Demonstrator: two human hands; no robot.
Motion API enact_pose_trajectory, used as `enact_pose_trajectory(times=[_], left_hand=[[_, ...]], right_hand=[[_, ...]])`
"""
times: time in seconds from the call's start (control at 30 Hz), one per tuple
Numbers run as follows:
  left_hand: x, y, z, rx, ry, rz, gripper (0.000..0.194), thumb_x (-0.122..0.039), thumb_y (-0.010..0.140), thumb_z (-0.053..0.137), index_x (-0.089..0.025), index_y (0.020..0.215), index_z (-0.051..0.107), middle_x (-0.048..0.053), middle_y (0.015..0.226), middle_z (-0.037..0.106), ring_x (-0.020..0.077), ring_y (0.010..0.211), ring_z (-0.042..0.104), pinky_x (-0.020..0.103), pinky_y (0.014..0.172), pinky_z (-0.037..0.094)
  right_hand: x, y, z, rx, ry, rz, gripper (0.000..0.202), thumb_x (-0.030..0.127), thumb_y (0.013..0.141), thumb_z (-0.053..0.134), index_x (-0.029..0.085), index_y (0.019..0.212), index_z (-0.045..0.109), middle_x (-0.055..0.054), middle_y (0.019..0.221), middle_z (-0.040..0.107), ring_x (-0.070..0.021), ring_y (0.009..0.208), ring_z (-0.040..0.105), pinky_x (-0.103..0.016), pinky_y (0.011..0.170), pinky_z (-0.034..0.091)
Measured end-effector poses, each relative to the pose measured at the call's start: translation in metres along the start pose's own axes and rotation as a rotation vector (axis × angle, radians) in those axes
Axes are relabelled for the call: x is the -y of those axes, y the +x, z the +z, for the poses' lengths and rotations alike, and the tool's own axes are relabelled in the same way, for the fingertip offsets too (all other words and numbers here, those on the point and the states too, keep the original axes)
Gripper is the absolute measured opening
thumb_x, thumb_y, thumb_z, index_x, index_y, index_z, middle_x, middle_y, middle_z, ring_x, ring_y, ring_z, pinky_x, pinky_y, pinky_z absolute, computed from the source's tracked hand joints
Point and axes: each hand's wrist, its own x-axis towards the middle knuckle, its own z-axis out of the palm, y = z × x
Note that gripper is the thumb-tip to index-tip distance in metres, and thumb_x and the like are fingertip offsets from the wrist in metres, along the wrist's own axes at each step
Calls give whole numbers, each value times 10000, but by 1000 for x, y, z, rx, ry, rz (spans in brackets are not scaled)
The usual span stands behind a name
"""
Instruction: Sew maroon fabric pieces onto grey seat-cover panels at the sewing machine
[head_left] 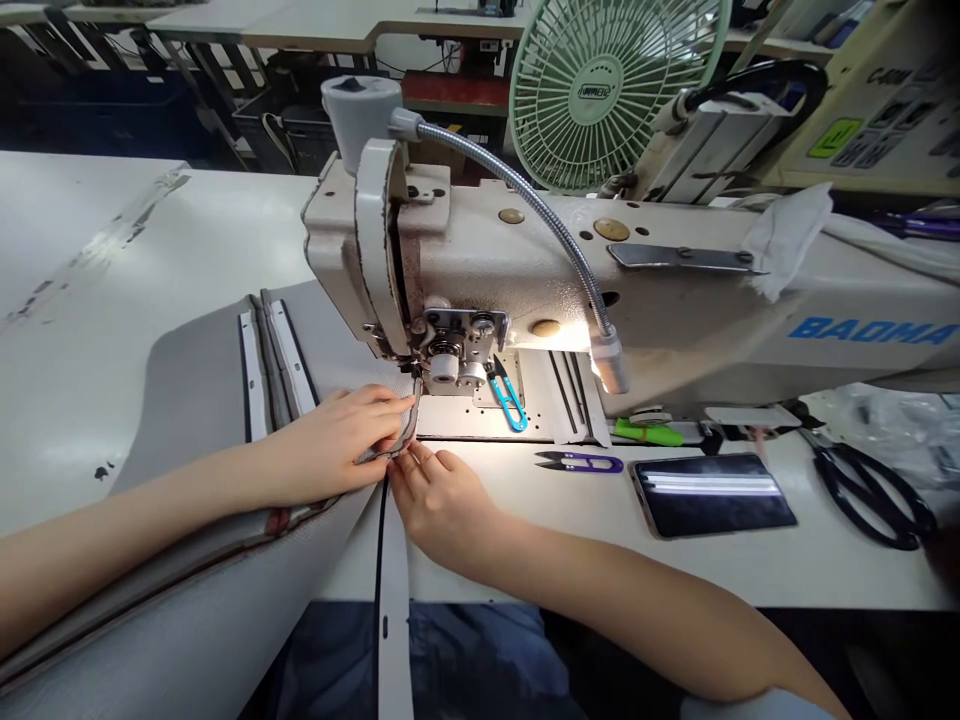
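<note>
My left hand (349, 440) lies over the grey fabric (202, 370), its fingers curled round the folded edge close to the sewing machine's (450, 250) needle area. Just below it, my right hand (442, 500) pinches the same edge together with the top of a white strip (394, 620) with a dark border. That strip hangs down over the table's front edge. The fabric's edge runs up under the presser foot, where the needle itself is too small to make out. Part of the fabric spreads left behind my left arm, and more hangs below it.
Blue thread snips (508, 395) lie on the machine bed. To the right are purple snips (579, 462), a phone (716, 495), black scissors (870, 490) and a green-handled tool (649, 432). A bendable lamp (607, 360) shines onto the bed. A green fan (600, 92) stands behind.
</note>
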Motion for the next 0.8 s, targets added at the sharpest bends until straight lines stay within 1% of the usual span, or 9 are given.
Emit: enact_pose_trajectory(times=[0.07, 0.17, 0.33, 0.43, 0.53, 0.63, 0.8], left_hand=[[-1, 1, 0, 7, 6, 2, 145, -213, 859, 476, -196, 731, 410, 66, 1469, 491, 280, 1342, 392, 425, 1003, 403], [-2, 1, -1, 20, 9, 9, 136, -195, 855, 475, -195, 735, 411, 62, 1462, 498, 277, 1330, 400, 419, 985, 402], [1, 3, 1, -6, 0, 34, 133, -197, 853, 492, -192, 737, 427, 70, 1450, 507, 275, 1312, 413, 395, 947, 407], [1, 7, -2, -8, 4, 29, 129, -190, 851, 485, -187, 734, 431, 75, 1455, 503, 281, 1321, 406, 407, 955, 397], [0, 11, -7, 20, 16, 14, 143, -189, 846, 495, -181, 718, 432, 77, 1450, 507, 287, 1332, 399, 428, 990, 378], [0, 13, -10, 18, 17, 20, 146, -185, 848, 490, -178, 709, 445, 76, 1422, 527, 290, 1315, 417, 434, 991, 383], [5, 14, -8, -37, 27, 37, 125, -187, 832, 490, -182, 710, 463, 87, 1326, 583, 289, 1279, 451, 409, 932, 421]], right_hand=[[0, 1, -2, -3, 6, 14, 333, 23, 944, 415, -75, 1182, 626, -290, 1159, 675, -327, 1129, 641, -375, 713, 529], [1, 1, -3, -10, -8, 41, 342, 39, 957, 395, -56, 1181, 634, -264, 1134, 691, -321, 1117, 643, -372, 708, 531], [0, 1, -1, -7, -1, 56, 341, 74, 975, 395, -22, 1201, 631, -252, 1190, 671, -320, 1151, 616, -376, 711, 527], [-5, 1, -1, -27, -23, 58, 337, 83, 980, 395, -7, 1194, 641, -235, 1206, 671, -314, 1159, 608, -385, 748, 527], [-11, 2, -2, -29, -45, 66, 331, 95, 980, 405, 6, 1186, 649, -215, 1208, 677, -311, 1149, 610, -392, 776, 526], [-13, 3, -3, 2, -25, 67, 329, 104, 982, 417, 23, 1210, 640, -215, 1223, 670, -304, 1168, 601, -390, 788, 525], [-16, 3, 0, 57, 1, 86, 341, 90, 968, 444, 39, 1249, 629, -229, 1243, 660, -308, 1206, 589, -395, 790, 533]])
